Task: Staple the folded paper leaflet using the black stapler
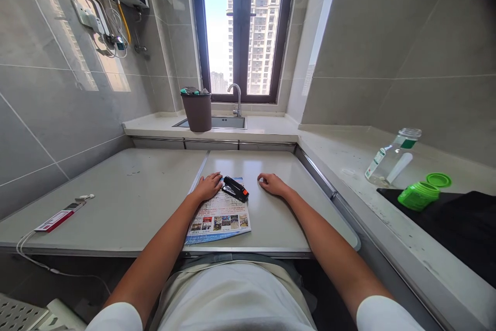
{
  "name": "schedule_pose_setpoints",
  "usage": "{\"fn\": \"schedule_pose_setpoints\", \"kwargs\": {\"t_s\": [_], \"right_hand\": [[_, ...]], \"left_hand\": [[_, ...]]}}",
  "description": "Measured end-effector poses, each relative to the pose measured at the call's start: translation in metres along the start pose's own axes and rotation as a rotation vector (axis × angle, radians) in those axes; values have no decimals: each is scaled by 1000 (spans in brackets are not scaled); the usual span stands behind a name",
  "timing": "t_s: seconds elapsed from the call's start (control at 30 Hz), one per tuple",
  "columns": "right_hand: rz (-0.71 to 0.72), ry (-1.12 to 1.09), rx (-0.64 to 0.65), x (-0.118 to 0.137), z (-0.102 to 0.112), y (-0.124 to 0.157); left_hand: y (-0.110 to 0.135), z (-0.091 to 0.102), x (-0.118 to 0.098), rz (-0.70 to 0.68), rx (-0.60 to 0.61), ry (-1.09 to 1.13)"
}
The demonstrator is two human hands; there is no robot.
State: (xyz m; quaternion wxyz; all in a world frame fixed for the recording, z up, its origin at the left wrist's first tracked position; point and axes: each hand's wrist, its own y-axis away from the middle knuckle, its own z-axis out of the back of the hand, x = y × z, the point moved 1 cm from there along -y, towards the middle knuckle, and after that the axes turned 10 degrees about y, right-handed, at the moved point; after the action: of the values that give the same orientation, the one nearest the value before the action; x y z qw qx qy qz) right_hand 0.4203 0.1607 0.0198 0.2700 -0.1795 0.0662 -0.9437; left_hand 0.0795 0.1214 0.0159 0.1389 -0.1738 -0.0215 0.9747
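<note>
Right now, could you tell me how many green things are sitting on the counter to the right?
2: a ribbed green container at the near edge of the black mat, and its flat green lid just behind it, by the clear bottle. None seem hidden.

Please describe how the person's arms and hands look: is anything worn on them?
Both arms are bare from the hands up to short white sleeves. The left hand and the right hand wear no gloves; no watch, ring or bracelet is visible. Finer marks are too small to tell.
</note>
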Motion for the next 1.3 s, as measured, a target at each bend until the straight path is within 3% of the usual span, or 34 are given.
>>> {"fn": "schedule_pose_setpoints", "kwargs": {"t_s": [0.23,0.53,0.6,0.7,0.8,1.3], "right_hand": [[4,-14,6,0,2,1],[22,-11,19,0,4,1],[19,-4,22,0,5,1],[15,1,30,1,6,2],[21,-5,32,0,5,2],[29,8,55,4,9,4]], "left_hand": [[-1,6,10,142,-77,-12],[-1,11,6,139,-147,17],[0,16,8,219,-222,31],[4,23,15,462,-346,38],[10,24,21,629,-337,19],[16,25,12,603,-261,-45]]}}
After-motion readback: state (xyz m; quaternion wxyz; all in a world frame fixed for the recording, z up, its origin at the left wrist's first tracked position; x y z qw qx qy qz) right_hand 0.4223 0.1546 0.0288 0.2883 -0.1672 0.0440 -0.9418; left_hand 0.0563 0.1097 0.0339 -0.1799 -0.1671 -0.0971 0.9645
